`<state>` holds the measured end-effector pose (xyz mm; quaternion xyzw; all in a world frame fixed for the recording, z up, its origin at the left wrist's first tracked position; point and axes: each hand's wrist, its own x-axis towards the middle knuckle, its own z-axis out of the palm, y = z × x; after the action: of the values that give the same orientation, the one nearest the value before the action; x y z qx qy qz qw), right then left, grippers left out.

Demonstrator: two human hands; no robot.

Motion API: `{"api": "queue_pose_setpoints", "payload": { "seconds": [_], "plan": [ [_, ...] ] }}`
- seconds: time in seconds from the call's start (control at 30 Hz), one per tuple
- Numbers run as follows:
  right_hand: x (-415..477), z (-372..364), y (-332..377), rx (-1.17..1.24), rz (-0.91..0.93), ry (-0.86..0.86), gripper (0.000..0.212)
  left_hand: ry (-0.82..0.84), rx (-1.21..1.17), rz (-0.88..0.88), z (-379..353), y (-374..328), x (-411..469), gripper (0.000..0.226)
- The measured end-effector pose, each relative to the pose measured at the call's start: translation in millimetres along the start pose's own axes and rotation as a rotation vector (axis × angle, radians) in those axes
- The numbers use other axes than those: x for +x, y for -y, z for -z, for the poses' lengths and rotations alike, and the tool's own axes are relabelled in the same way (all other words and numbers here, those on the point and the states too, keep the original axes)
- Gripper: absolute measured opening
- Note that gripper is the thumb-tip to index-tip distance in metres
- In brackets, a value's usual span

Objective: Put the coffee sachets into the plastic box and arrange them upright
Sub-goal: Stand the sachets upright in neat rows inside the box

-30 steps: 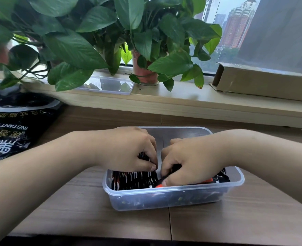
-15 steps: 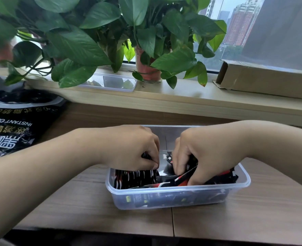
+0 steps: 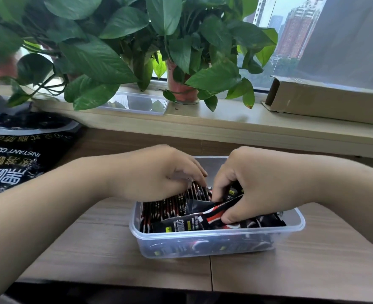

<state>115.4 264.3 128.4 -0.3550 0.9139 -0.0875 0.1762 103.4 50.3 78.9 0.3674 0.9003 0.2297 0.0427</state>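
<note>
The coffee sachets [image 3: 170,210] are sitting inside the plastic box [image 3: 299,223] at lower centre of the frame, most of them standing in a packed row towards its left end. One dark sachet [image 3: 179,224] is lying flat along the near wall. The right hand [image 3: 260,185] is reaching in from the right, its thumb and curled fingers pinching a red-striped sachet [image 3: 216,212] that is tilting across the others. The left hand [image 3: 154,174] is arching over the upright row with fingers bent down onto its tops. The thumb is hidden, so I cannot tell whether it is gripping or only bracing.

The likely trouble is the row toppling: if the left hand is lifting away while the tilted sachet is being wedged in, the slick packets could be fanning over. The flat one could also be getting trapped underneath.

The box is resting on a wooden table [image 3: 115,260], with a black instant-coffee bag [image 3: 16,154] at left and potted plants [image 3: 181,51] along the sill above.
</note>
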Motion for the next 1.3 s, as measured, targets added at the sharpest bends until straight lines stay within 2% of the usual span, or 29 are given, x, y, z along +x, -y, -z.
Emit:
{"api": "queue_pose_setpoints", "payload": {
  "seconds": [0.07, 0.2, 0.3, 0.37, 0.43, 0.53, 0.6, 0.73, 0.8, 0.87, 0.97, 1.0, 1.1, 1.2, 1.3],
  "plan": [
    [-2.8, -1.6, -1.1, 0.011, 0.022, -0.073, 0.016, -0.104, -0.130, 0.076, 6.0, -4.8, -6.1, 0.027],
    [-10.6, -0.4, -2.2, 0.158, 0.043, -0.199, 0.010, -0.142, -0.359, 0.156, 15.7, -17.6, -17.4, 0.024],
    [-15.0, 1.5, -4.2, 0.284, 0.049, -0.287, 0.008, -0.175, -0.511, 0.226, 21.0, -22.2, -22.4, 0.050],
    [-17.0, 1.1, -7.9, 0.440, 0.030, -0.346, 0.008, -0.253, -0.508, 0.264, 22.5, -21.5, -21.7, 0.063],
    [-18.8, -1.7, -12.9, 0.584, -0.005, -0.408, 0.009, -0.355, -0.612, 0.309, 23.8, -21.3, -18.7, 0.073],
    [-21.0, -9.1, -14.2, 0.761, -0.062, -0.542, 0.009, -0.431, -0.802, 0.357, 24.6, -25.5, -13.7, 0.074],
    [-20.1, -13.9, -10.5, 0.869, -0.100, -0.639, 0.007, -0.438, -0.816, 0.384, 23.5, -29.4, -11.9, 0.073],
    [-8.2, -23.6, -1.4, 0.967, -0.178, -0.784, 0.007, -0.465, -0.829, 0.452, 17.0, -31.4, -11.8, 0.092],
    [0.2, -27.5, 3.9, 1.018, -0.215, -0.852, 0.006, -0.460, -0.871, 0.470, 11.4, -30.3, -8.5, 0.094],
    [7.7, -31.6, 8.9, 1.061, -0.239, -0.859, 0.005, -0.421, -0.864, 0.499, 5.7, -31.9, -6.7, 0.075],
    [14.0, -39.6, 16.2, 1.049, -0.247, -0.721, 0.001, -0.374, -0.695, 0.401, -9.8, -28.1, -5.4, 0.019],
    [14.5, -42.0, 17.9, 1.035, -0.245, -0.675, 0.003, -0.339, -0.667, 0.347, -14.8, -28.1, -6.7, 0.019],
    [13.9, -48.4, 15.7, 1.014, -0.244, -0.628, 0.009, -0.344, -0.667, 0.282, -21.3, -28.7, -6.8, 0.039],
    [11.8, -51.7, 13.8, 0.897, -0.208, -0.602, 0.005, -0.400, -0.591, 0.295, -25.1, -28.1, -5.5, 0.034],
    [13.3, -53.9, 16.1, 0.775, -0.144, -0.608, 0.012, -0.429, -0.501, 0.292, -29.2, -29.5, -5.2, 0.035]
  ]
}}
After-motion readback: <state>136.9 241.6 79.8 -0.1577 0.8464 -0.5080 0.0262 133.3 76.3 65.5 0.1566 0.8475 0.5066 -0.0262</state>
